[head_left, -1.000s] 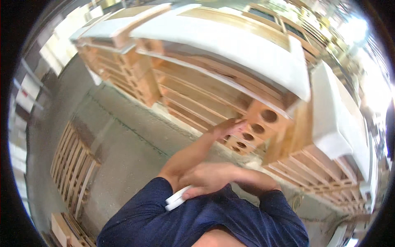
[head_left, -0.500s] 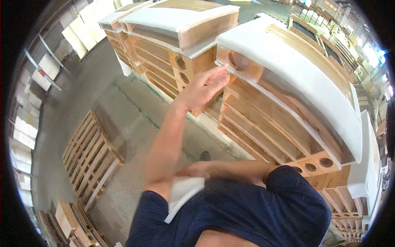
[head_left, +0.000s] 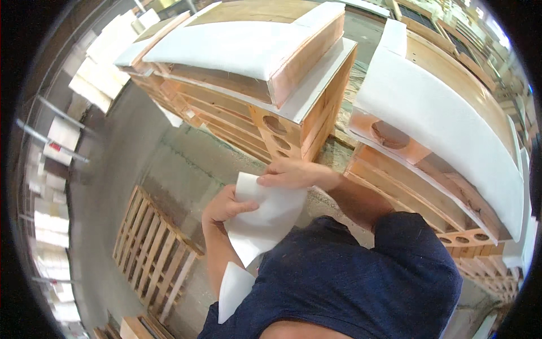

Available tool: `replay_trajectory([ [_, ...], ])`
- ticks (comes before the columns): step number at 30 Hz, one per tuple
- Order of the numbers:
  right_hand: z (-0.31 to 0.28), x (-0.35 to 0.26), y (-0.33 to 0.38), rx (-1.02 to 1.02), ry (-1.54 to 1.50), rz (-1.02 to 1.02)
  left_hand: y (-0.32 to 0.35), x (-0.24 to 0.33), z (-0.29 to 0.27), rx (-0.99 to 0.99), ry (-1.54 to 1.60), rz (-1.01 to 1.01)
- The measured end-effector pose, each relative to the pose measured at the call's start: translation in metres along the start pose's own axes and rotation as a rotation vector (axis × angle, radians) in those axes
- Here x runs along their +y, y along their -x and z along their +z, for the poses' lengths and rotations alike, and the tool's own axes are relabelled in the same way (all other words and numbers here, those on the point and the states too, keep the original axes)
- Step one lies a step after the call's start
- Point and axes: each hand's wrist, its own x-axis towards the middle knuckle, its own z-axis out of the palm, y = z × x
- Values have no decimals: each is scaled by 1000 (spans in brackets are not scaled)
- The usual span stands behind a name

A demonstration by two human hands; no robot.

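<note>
A thin white sheet of soft padding hangs in front of my dark shirt, bent into a curve. My left hand grips its left side, thumb on the face towards me. My right hand pinches the top edge, fingers curled over it. Another white flap shows between my left arm and my body; whether it belongs to the same sheet, I cannot tell. Beyond my hands stands a wooden frame with round holes in its end and a padded white curved top. Neither hand touches it.
To the right, close by, is a second wooden frame with a white padded top. A gap separates the two frames. A slatted wooden pallet lies on the concrete floor at left, with wooden pieces at the lower left.
My left hand has come back from the right-hand frame's corner to the white sheet. My right hand has risen from my chest, and both now hold the sheet. The view has shifted.
</note>
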Motion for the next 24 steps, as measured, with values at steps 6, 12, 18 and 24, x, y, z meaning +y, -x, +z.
replay_trajectory([
  [6,-92,-97,-54,945,854,-311,-56,20,-81,-222,-116,70],
  [12,-120,-93,-83,694,900,283,-77,43,-138,-426,-128,158],
  [18,39,-86,-30,789,276,293,-97,79,-128,-716,-184,188],
  [24,83,-72,52,1533,-121,497,-130,64,-100,-862,-637,165],
])
